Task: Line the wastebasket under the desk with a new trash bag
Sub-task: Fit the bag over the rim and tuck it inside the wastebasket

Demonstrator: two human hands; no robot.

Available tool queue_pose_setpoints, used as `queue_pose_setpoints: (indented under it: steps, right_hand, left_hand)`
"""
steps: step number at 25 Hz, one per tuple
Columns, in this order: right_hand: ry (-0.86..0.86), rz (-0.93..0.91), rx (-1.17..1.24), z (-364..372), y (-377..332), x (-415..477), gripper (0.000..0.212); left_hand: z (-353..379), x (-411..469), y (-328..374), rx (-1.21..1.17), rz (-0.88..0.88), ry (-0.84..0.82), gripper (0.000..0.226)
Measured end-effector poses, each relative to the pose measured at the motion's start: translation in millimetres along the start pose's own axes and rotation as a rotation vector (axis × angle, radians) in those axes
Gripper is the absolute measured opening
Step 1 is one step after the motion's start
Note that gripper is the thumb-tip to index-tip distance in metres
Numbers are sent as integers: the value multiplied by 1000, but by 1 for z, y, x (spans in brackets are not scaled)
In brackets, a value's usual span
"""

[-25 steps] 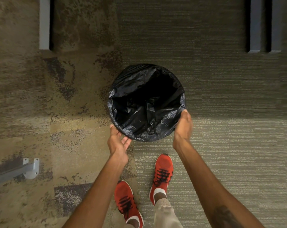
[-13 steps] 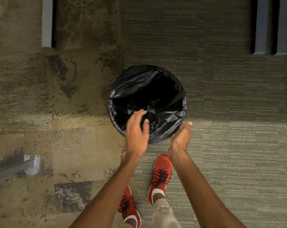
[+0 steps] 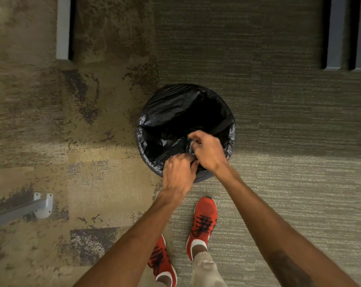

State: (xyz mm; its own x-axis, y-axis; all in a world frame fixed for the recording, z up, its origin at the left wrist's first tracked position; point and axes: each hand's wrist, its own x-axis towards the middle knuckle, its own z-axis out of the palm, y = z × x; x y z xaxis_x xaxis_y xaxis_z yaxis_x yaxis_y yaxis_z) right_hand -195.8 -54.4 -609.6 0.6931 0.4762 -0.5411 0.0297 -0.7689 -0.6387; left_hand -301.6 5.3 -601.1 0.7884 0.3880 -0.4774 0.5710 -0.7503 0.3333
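Observation:
A round wastebasket stands on the carpet, wrapped in a black trash bag (image 3: 171, 112) that is folded over its rim and sags into the dark inside. The basket itself is hidden under the plastic. My left hand (image 3: 178, 172) is at the near rim, its fingers closed on the bag's edge. My right hand (image 3: 208, 150) is beside it, just over the near rim, fingers pinched on a fold of the bag. The two hands touch each other.
Grey desk legs stand at the back left (image 3: 62, 30) and back right (image 3: 334, 34). A grey metal foot with a bracket (image 3: 42, 206) lies on the carpet at the left. My red shoes (image 3: 204, 220) are just behind the basket.
Both hands have moved from the basket's outer sides onto the near rim. The left came in first, then the right, and both closed on the bag's edge.

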Motion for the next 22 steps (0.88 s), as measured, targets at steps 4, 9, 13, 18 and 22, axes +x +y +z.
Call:
queue_pose_setpoints:
  steps: [4,9,13,18,22]
  right_hand:
    - [-371,131,-381,8,20,20,39]
    - [-71,-143,-483,14,25,29,41]
    - [-14,-310,-594,30,9,33,33]
    - [-475,-51,-775,49,40,40,77]
    - [-504,-11,-753,43,47,38,78]
  left_hand:
    - [4,-1,-8,63,-81,-350,34]
    - [-22,28,-19,-252,-234,-132,27]
    - [-51,100,-26,-202,-221,-69,32]
    - [-69,180,-39,24,-181,-332,41]
    - [-69,186,-44,-275,-270,-266,43]
